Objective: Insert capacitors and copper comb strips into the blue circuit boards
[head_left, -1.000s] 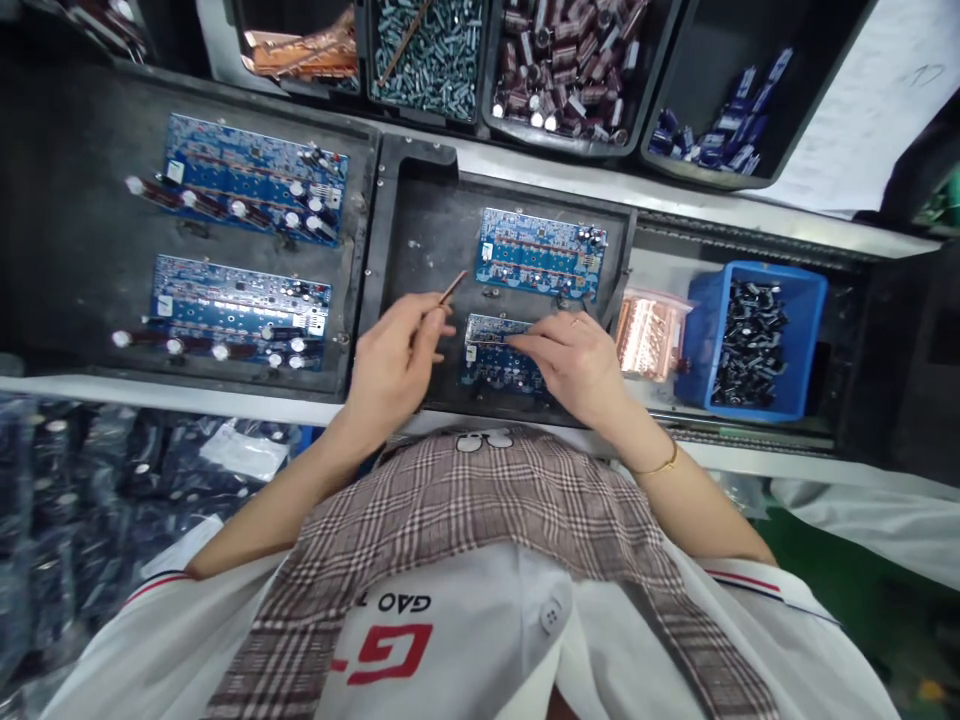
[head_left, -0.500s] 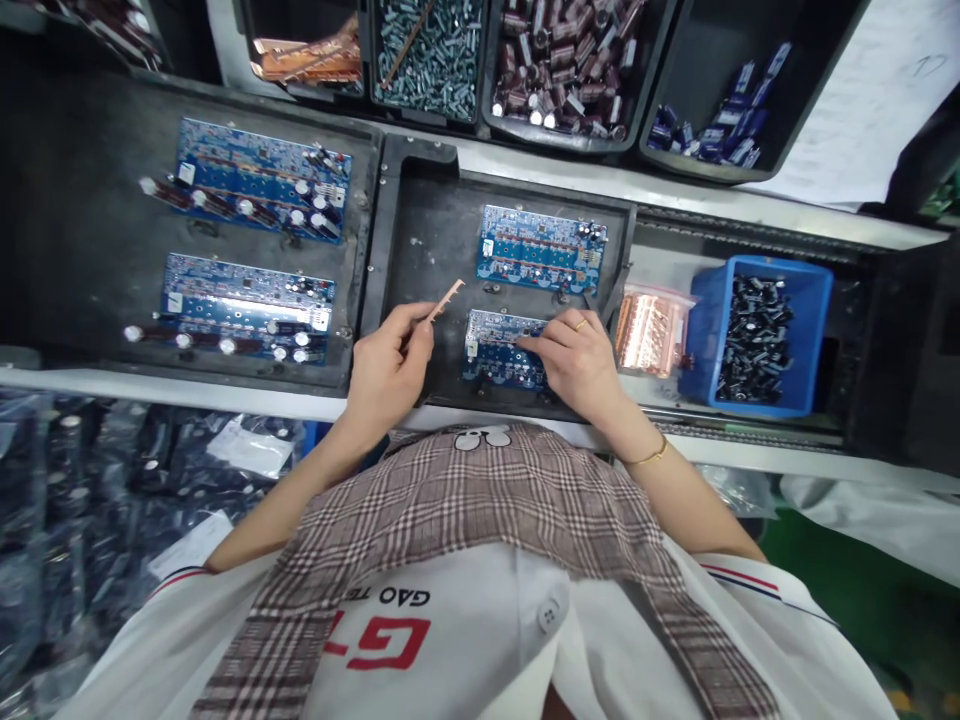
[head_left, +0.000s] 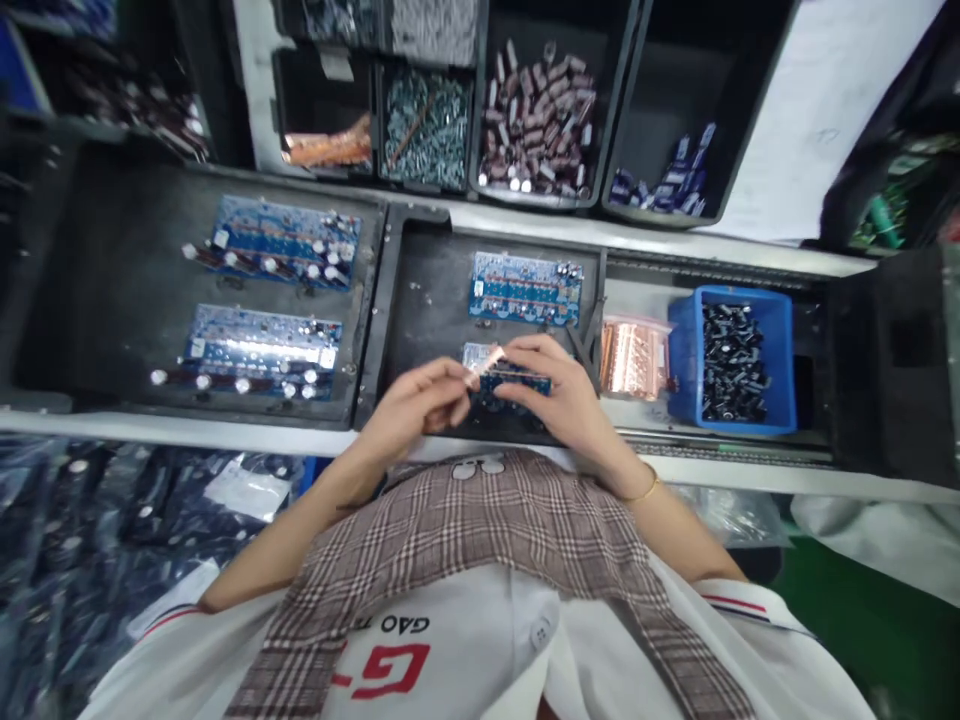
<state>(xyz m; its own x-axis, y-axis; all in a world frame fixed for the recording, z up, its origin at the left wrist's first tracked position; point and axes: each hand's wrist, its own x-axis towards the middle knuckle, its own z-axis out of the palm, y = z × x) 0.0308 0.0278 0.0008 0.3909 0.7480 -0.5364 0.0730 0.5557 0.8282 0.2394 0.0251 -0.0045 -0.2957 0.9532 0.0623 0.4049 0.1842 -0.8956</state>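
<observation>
My left hand (head_left: 415, 405) pinches one end of a toothed copper strip (head_left: 484, 368), which is tilted upward to the right. My right hand (head_left: 561, 388) is at the strip's other end, its thumb and fingers apart; whether a fingertip touches the strip is hard to tell. Under both hands lies a blue circuit board (head_left: 475, 353), partly hidden by them. Just behind it in the same black tray sits a second blue circuit board (head_left: 525, 288), with copper strips along it.
Left, a black tray (head_left: 97, 330) carries two boards with capacitors. Right are bagged copper strips (head_left: 636, 358) and a blue bin (head_left: 780, 375) of black parts. Behind stand bins of screws (head_left: 427, 125), brown capacitors (head_left: 536, 120) and blue capacitors (head_left: 667, 190). Tweezers (head_left: 589, 340) lie near my right hand.
My left hand has moved right and brought the copper strip over the nearer board. My right hand has lifted off that board, its fingers now spread near the strip. The view has shifted.
</observation>
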